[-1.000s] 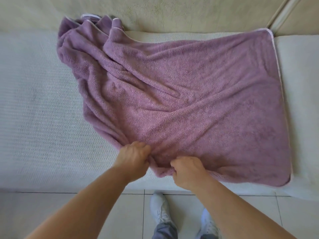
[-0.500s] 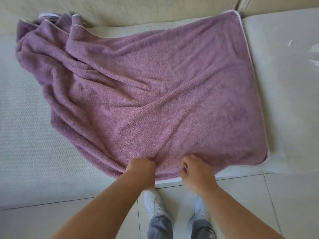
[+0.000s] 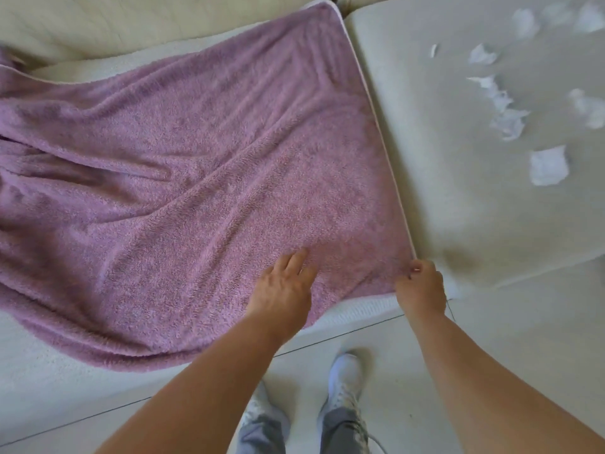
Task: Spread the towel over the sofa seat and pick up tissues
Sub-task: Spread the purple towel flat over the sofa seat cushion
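A purple towel (image 3: 196,165) lies rumpled over the cream sofa seat (image 3: 49,365), bunched toward the left edge of view. My left hand (image 3: 283,290) rests flat on the towel near its front edge, fingers straight. My right hand (image 3: 420,288) pinches the towel's front right corner at the seam between cushions. Several crumpled white tissues (image 3: 505,116) are scattered on the right cushion (image 3: 442,142), including a squarish tissue piece (image 3: 548,165).
The sofa backrest (image 3: 131,24) runs along the top. A pale tiled floor (image 3: 491,339) lies below the seat's front edge, where my two white shoes (image 3: 343,378) stand.
The view swung right, bringing the tissues into sight. My left hand let go of the front edge and opened flat on the towel; my right hand moved right to the corner.
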Demonstrator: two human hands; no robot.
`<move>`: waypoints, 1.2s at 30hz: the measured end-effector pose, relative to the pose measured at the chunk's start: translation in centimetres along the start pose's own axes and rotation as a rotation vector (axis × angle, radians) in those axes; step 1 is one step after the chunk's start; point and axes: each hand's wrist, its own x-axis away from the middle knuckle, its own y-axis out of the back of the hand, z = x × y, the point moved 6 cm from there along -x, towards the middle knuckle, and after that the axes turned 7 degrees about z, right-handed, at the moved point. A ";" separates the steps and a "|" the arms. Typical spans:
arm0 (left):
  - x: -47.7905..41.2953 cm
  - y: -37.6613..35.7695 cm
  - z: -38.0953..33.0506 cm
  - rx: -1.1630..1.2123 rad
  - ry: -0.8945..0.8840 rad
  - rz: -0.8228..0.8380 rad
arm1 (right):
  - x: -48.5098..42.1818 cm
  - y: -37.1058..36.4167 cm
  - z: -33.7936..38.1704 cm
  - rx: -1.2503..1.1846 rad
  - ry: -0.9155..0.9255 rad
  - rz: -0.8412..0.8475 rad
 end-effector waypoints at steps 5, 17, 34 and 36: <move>-3.1 0.3 -3.1 -0.070 -0.011 0.029 | -2.8 -0.9 -1.7 -0.186 -0.183 0.182; -5.5 0.6 -4.3 -0.185 0.023 0.066 | -5.2 4.0 -2.5 0.062 0.004 0.034; 4.3 -1.6 12.2 -0.024 0.217 -0.005 | 11.8 -12.7 13.2 0.287 0.790 0.303; 7.6 -2.3 17.2 -0.020 0.258 -0.018 | 15.0 -17.0 14.8 0.288 0.804 0.342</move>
